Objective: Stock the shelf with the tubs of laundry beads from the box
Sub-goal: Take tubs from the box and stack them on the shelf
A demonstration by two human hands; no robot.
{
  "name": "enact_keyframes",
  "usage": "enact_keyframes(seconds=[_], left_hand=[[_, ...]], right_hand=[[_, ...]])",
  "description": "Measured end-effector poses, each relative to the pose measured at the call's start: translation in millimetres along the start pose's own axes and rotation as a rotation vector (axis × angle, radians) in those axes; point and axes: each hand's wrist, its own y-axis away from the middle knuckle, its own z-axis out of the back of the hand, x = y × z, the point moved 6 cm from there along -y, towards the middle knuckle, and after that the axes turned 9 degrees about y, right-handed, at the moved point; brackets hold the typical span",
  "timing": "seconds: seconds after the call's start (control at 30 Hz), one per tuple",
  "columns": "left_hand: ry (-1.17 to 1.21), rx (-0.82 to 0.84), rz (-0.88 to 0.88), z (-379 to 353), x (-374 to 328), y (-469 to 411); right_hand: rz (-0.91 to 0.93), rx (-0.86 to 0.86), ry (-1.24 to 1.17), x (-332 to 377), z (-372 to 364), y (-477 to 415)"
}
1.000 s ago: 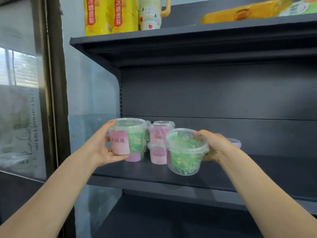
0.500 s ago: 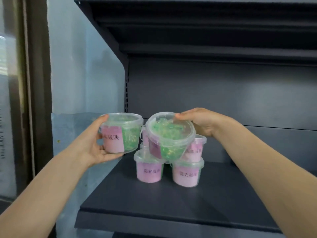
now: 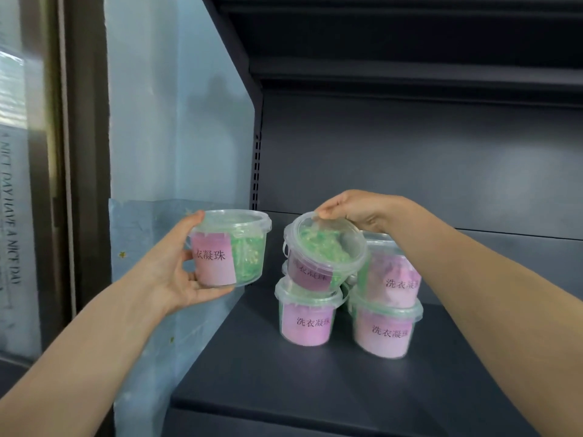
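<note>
My left hand (image 3: 179, 272) grips a clear tub of green laundry beads with a pink label (image 3: 230, 247), upright, in the air left of the shelf's side panel. My right hand (image 3: 356, 209) holds a second tub (image 3: 321, 250) by its lid rim, tilted toward me, on top of a front-left tub (image 3: 307, 313) standing on the dark shelf (image 3: 315, 383). To the right, two more tubs stand stacked, the upper tub (image 3: 394, 279) on the lower tub (image 3: 383, 329). The box is out of view.
A translucent side panel (image 3: 176, 152) bounds the shelf on the left, with a window frame (image 3: 85, 152) beyond it. The dark back wall (image 3: 410, 159) and the shelf above (image 3: 410, 42) close in the bay. Bare shelf surface lies in front and to the right.
The camera has moved closer to the shelf. My right hand has lowered its tilted tub onto the front-left tub. My left hand has kept its tub in the air.
</note>
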Motion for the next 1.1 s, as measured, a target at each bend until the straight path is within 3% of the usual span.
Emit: enact_keyframes(seconds=[0.4, 0.8, 0.97, 1.1], left_hand=[[-0.046, 0.006, 0.06, 1.2, 8.8, -18.6], [-0.016, -0.01, 0.08, 5.1, 16.7, -26.2], [-0.012, -0.012, 0.081, 5.0, 18.0, -26.1], [-0.014, -0.007, 0.084, 4.9, 17.8, -24.1]], right_hand=[[0.086, -0.205, 0.327, -6.3, -20.1, -22.2], [0.165, -0.199, 0.161, 0.4, -34.5, 10.5], [0.216, -0.307, 0.405, -3.9, -57.3, 26.2], [0.221, -0.272, 0.323, -10.9, -55.9, 29.6]])
